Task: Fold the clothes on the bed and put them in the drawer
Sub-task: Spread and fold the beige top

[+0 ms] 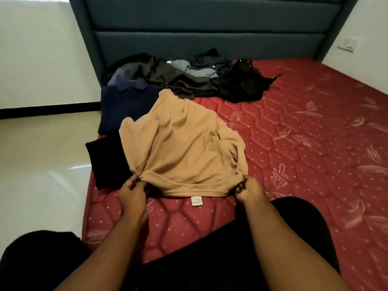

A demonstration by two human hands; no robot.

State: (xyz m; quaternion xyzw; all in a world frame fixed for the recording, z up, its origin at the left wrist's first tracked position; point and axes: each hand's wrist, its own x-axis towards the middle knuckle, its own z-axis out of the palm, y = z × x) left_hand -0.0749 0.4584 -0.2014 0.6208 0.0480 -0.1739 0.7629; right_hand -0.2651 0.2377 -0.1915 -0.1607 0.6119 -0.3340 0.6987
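Left hand (131, 193): at 7 o'clock of the tan shirt, fingers pinching its near left hem corner, lifted slightly off the mattress.
Right hand (247, 189): at 5 o'clock of the shirt, fingers curled round the near right hem corner.
Tan shirt (180, 148): spread across the red quilted mattress (304, 143), hem stretched between both hands, white label (196, 201) hanging from the hem at 6 o'clock; collar end pointing to 12 o'clock.
Black folded garment (105, 160): at 9 o'clock of the shirt, partly under its left edge, at the mattress edge.
Navy polo (123, 106): at 11 o'clock, flat, collar up, partly overlapped by the shirt.
Unfolded pile (184, 78): at 12 o'clock, dark and grey clothes heaped against the teal headboard (210, 28).
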